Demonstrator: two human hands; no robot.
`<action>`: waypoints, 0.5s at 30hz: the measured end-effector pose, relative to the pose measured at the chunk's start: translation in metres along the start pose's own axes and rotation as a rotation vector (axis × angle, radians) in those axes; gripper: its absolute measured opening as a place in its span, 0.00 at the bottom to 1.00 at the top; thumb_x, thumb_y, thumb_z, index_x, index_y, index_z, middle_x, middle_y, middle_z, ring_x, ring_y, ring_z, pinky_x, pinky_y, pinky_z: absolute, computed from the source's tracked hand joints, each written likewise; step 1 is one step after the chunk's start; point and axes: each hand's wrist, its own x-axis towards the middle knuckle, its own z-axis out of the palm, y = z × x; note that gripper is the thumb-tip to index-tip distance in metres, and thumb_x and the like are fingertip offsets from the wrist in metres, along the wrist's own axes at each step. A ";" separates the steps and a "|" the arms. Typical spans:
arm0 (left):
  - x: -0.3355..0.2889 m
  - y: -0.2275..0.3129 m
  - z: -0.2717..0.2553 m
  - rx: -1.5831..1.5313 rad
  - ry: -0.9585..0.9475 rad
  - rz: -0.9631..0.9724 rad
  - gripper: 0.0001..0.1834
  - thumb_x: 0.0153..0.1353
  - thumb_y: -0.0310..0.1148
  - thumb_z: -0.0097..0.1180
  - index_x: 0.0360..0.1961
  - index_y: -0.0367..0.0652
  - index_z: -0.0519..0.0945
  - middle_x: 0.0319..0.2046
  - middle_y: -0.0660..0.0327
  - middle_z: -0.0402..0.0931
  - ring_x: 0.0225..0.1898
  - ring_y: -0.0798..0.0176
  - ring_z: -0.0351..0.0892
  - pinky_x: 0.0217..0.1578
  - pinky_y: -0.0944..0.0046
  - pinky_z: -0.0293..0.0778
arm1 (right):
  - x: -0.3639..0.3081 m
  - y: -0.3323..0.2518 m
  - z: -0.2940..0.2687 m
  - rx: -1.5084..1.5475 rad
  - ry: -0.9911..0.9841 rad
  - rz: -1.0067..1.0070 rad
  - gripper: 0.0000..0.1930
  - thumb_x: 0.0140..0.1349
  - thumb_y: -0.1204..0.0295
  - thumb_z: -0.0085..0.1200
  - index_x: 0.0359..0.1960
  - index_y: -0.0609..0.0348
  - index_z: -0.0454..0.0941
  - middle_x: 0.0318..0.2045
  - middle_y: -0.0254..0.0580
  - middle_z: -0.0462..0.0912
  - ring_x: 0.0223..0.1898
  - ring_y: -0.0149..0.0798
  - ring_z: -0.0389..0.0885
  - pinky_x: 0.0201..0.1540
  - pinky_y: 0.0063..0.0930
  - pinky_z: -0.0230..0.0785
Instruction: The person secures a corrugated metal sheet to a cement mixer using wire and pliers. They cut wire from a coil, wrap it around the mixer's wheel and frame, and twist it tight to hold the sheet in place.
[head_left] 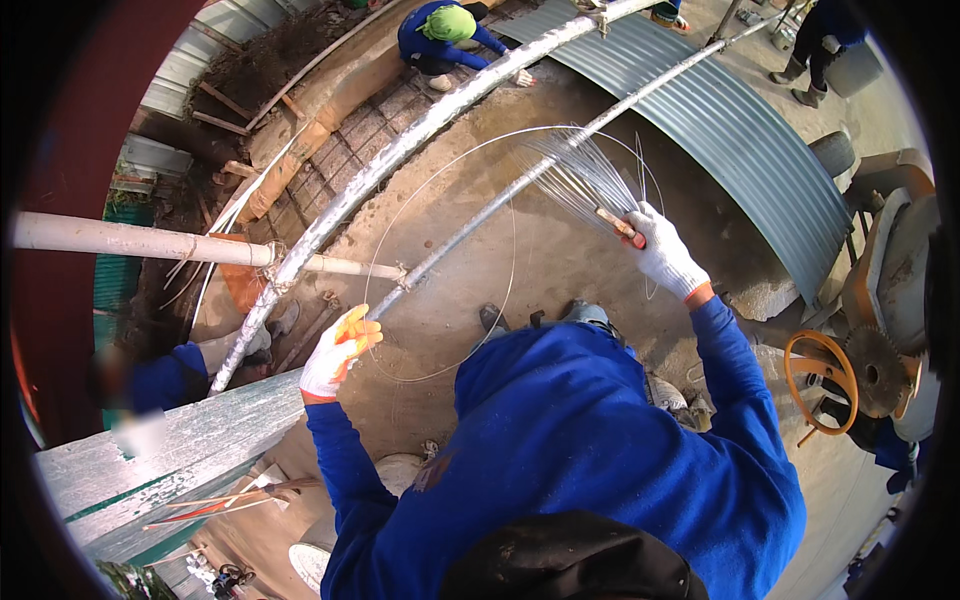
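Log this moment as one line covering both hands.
Left gloved hand: at wire loop, grip unclear | Right gloved hand: gripping wire bundle, red-and-tan tool | Surroundings: thin pipe ahead, corrugated sheet beyond

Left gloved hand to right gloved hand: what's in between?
Head view: part of a thin wire loop curves through the gap between left hand and right hand, with brownish ground showing behind it.

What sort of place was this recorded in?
Most likely an open-air construction site: there is a large corrugated metal sheet, a grid of bars near a crouching co-worker, and, at the right, what looks like a concrete mixer.
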 end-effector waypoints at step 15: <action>0.187 0.192 0.186 0.979 -0.192 0.234 0.28 0.75 0.45 0.62 0.67 0.37 0.79 0.48 0.58 0.87 0.42 0.68 0.85 0.42 0.68 0.80 | -0.001 -0.068 -0.003 -0.134 -0.045 -0.204 0.12 0.59 0.81 0.54 0.44 0.61 0.81 0.40 0.50 0.76 0.43 0.56 0.80 0.47 0.46 0.75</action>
